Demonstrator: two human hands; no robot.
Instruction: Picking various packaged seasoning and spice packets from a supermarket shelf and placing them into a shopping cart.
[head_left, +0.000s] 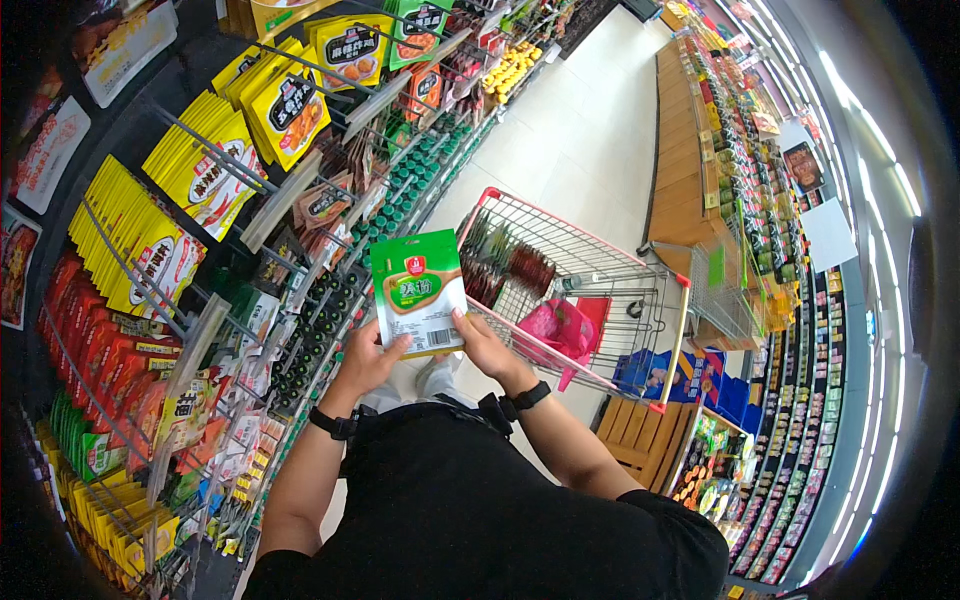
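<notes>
A green and white seasoning packet (417, 289), with a barcode low on its face, is held upright between both hands in front of my body. My left hand (369, 358) grips its lower left edge, thumb on the front. At its lower right edge, my right hand (486, 346) holds on with the thumb on the front. Behind the packet and to its right stands a wire shopping cart (592, 262) with red plastic edging. Dark and green packets (499, 259) lie in the cart's far left part, and a pink bag (555, 330) rests nearer me.
Along the left runs a hook rack with yellow packets (150, 262) and red packets (97, 352). Green-capped jars (420, 176) line a shelf beyond. A wooden display stand (679, 150) and another wire cart (720, 292) are on the right. A slatted wooden platform (645, 439) is at lower right.
</notes>
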